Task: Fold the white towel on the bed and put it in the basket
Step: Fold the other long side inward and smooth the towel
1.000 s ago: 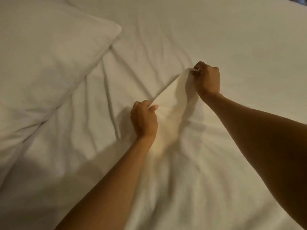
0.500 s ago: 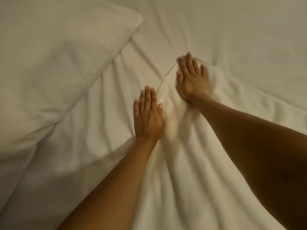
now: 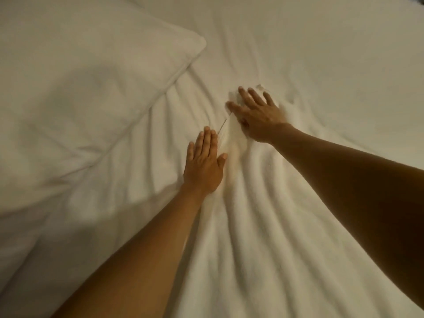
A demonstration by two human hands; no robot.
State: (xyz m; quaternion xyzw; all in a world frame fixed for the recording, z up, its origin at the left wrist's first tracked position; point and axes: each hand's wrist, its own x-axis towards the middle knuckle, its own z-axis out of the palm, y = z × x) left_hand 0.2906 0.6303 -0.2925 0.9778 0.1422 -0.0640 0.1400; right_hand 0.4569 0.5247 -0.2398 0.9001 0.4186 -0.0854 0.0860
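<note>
Left hand [image 3: 203,169]: lying flat, fingers together, pressing the near end of the towel's far edge, grip wide and holding nothing.
Right hand [image 3: 259,115]: fingers are splaying out over the far corner, palm down, grip wide too.
What changed: a second ago both hands were pinching that edge up in closed fists; now they're flat and the right one is sliding outward.
Towel [image 3: 263,214]: lying on the bed [image 3: 321,42], rippled in long ridges between the arms, just beside the pillow [image 3: 80,99].
Meaning: looks like she's smoothing before the fold, so it's early days.
Basket: not showing up anywhere in view.
</note>
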